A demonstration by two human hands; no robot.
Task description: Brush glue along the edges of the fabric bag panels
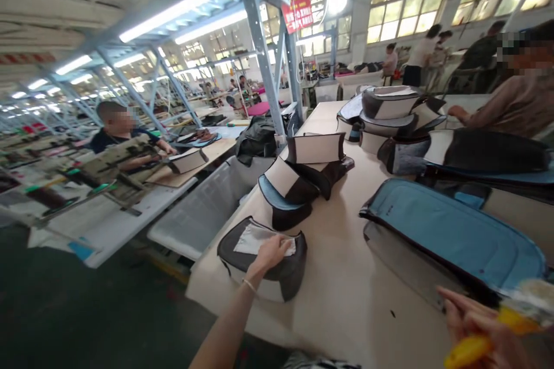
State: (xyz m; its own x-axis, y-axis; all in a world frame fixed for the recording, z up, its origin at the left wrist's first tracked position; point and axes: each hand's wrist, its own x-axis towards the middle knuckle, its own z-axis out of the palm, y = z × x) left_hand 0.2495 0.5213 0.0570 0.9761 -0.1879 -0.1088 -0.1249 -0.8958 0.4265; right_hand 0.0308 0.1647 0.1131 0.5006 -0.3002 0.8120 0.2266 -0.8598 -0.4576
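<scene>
1. The left hand lies on a white patch on top of a dark grey piece; its fingers are bent, but whether they pinch the patch I cannot tell.
2. That piece sits near the tabletop's near-left corner, close to the left edge.
3. The right hand, toward the right side of the tabletop, is closed around a yellow-handled tool with a pale, blurred head.
4. Its extended fingertips are near the edge of a grey flap under a blue panel; contact is unclear.
5. Farther along the left edge, pale-and-black pieces are stacked.
6. Beyond that edge stands a translucent bin.
</scene>
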